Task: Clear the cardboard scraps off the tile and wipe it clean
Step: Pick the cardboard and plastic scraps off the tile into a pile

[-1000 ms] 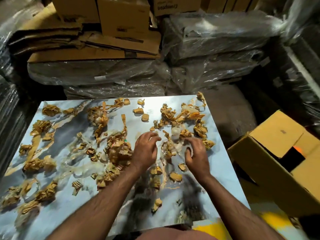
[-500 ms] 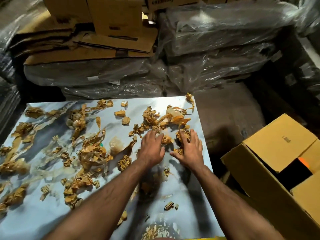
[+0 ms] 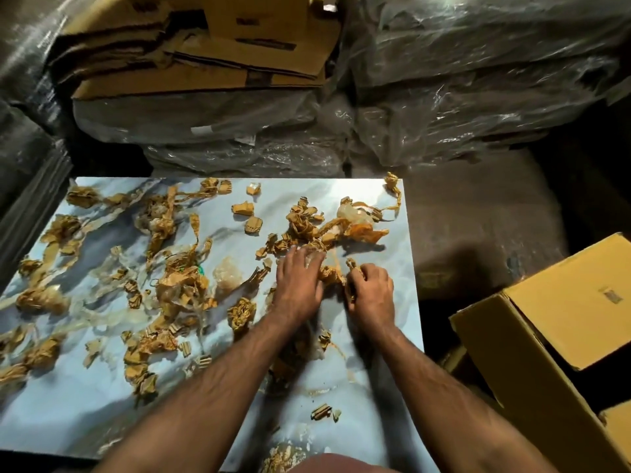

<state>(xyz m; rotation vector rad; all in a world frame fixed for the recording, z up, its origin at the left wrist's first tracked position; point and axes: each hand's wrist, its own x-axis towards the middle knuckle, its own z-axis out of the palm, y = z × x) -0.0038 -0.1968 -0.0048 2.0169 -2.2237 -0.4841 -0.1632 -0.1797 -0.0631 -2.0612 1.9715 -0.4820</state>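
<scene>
Cardboard scraps [image 3: 184, 285] strewn on tile [image 3: 85, 404], open box [image 3: 546, 336] right, wrapped stacks [image 3: 461, 80] behind

tile [image 3: 358, 206] — strewn cardboard scraps [image 3: 184, 285]

A storeroom or warehouse, dimly lit. Plastic-wrapped stacks [image 3: 478, 97] crowd the back, flattened cardboard cartons [image 3: 205, 73] are piled on them, and an open carton [image 3: 553, 336] sits at the right

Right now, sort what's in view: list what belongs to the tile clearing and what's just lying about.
Job:
tile
cardboard scraps
left hand, flat on the scraps
right hand, closed on a scrap

Lying about:
open cardboard box
flattened cartons
plastic-wrapped bundles
</scene>
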